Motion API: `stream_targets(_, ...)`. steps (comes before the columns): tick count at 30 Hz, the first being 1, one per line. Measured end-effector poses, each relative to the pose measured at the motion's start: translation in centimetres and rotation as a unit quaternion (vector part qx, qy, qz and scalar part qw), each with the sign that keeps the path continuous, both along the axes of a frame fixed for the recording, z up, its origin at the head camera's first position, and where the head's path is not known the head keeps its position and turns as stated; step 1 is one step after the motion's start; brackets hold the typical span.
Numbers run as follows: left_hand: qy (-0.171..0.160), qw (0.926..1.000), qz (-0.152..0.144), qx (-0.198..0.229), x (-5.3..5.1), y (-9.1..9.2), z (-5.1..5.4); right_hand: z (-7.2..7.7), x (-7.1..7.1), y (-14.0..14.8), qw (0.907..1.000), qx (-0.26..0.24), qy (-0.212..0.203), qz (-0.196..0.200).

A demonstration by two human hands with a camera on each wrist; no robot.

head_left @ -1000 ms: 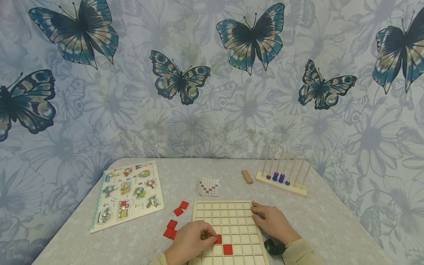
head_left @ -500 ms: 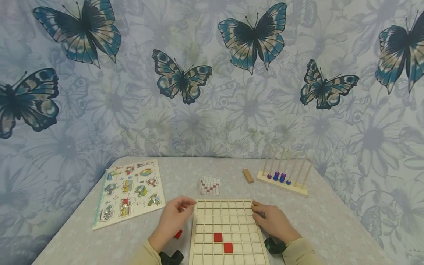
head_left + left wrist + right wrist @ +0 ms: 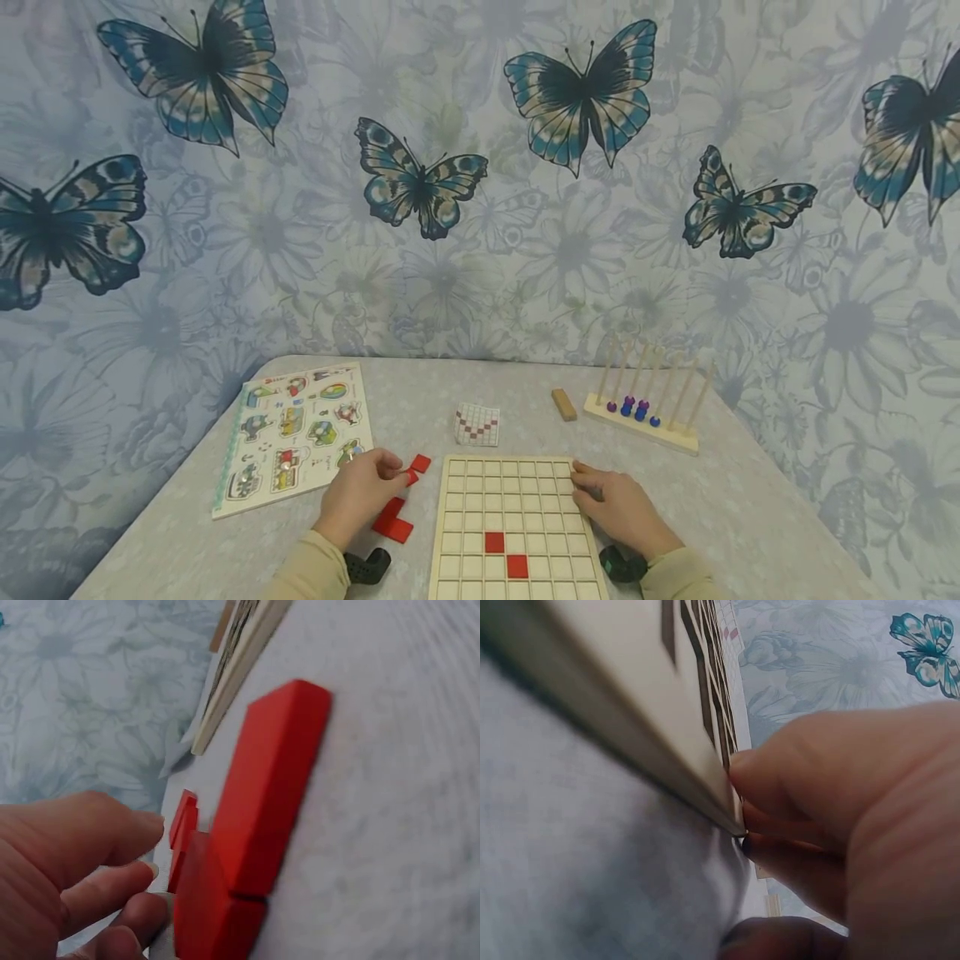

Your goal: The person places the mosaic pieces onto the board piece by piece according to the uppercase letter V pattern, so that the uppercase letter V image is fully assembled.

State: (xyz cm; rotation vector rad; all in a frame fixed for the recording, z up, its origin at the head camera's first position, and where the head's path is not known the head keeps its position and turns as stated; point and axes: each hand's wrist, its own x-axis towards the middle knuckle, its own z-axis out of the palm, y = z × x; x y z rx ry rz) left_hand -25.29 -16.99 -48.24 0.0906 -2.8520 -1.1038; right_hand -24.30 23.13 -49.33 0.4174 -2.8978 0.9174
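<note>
The left hand (image 3: pixel 362 493) is at the loose red tiles left of the wooden grid board (image 3: pixel 447 500), its fingertips beside or on a small red tile (image 3: pixel 412 477); contact is unclear. In the left wrist view, the left hand (image 3: pixel 90 862) has bent fingers with nothing seen between them, near a large red tile (image 3: pixel 262 780). Two red tiles, one (image 3: pixel 494 542) and another (image 3: pixel 517 567), lie in diagonally neighbouring cells. The right hand (image 3: pixel 622 510) holds the board's upper right edge; in the right wrist view, the right hand (image 3: pixel 855 802) pinches the board's rim (image 3: pixel 645 742).
A pattern card (image 3: pixel 477 425) lies behind the board. A picture puzzle (image 3: pixel 300 433) lies at left. Behind on the right are a wooden block (image 3: pixel 563 405) and a peg stand (image 3: pixel 641 423) with purple and blue beads. Dark wrist devices sit beside both sleeves.
The left hand has left the red tile on the board and moved left, past the board's upper left corner, to the loose tiles. The right hand has stayed at the board's edge.
</note>
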Motion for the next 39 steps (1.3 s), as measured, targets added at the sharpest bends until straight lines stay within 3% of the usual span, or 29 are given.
stream_targets(6, -0.003, 0.9997, -0.018, -0.016, -0.08, 0.2, -0.44, -0.04, -0.01, 0.02, 1.0, 0.001, 0.001, 0.005)
stream_targets(20, 0.015, 0.9994, -0.009, -0.028, -0.49, 0.39, -0.73, 0.14, -0.12, 0.08, 0.9999, 0.004, 0.011, 0.01)
stream_targets(30, 0.012, 0.9992, -0.007, -0.038, -0.01, 0.47, -0.36, 0.11, 0.02, -0.03, 0.9999, -0.001, 0.009, 0.005)
stream_targets(39, 0.02, 0.9996, -0.007, -0.019, -0.11, 0.64, -0.65, 0.05, 0.08, 0.05, 1.0, -0.002, 0.007, 0.006)
